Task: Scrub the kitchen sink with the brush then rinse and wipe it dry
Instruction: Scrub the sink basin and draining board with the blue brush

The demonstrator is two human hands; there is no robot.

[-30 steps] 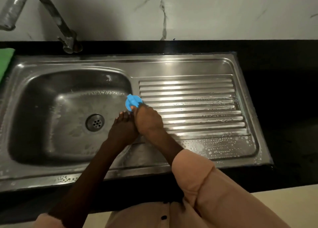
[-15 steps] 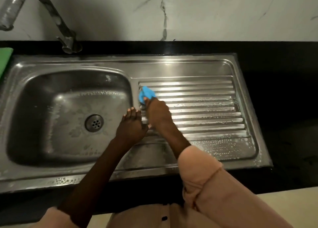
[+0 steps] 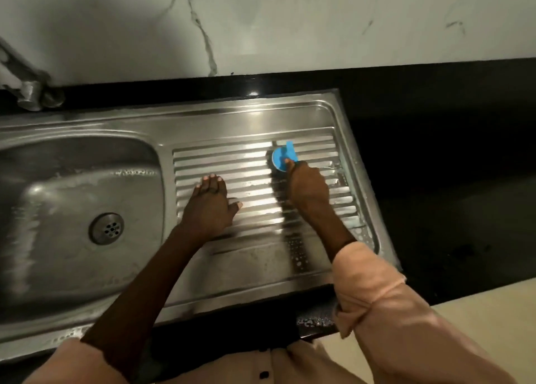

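Observation:
A steel kitchen sink (image 3: pixel 203 117) has a basin on the left with a round drain (image 3: pixel 106 228) and a ribbed drainboard (image 3: pixel 249 163) on the right. My right hand (image 3: pixel 307 188) grips a round blue brush (image 3: pixel 283 158) and presses it on the far right ribs of the drainboard. Resting flat on the drainboard's left ribs, my left hand (image 3: pixel 210 206) has its fingers spread and holds nothing. Soap suds lie along the drainboard's right and front edges and in the basin.
A metal tap (image 3: pixel 27 89) rises at the back left of the sink. Black countertop (image 3: pixel 441 157) surrounds the sink, with a white marble wall (image 3: pixel 290 24) behind. Both sleeves are rolled up.
My right hand has swept the brush from the basin's right rim across the drainboard to its far right. My left hand has moved off the divider onto the ribs. The view has shifted right.

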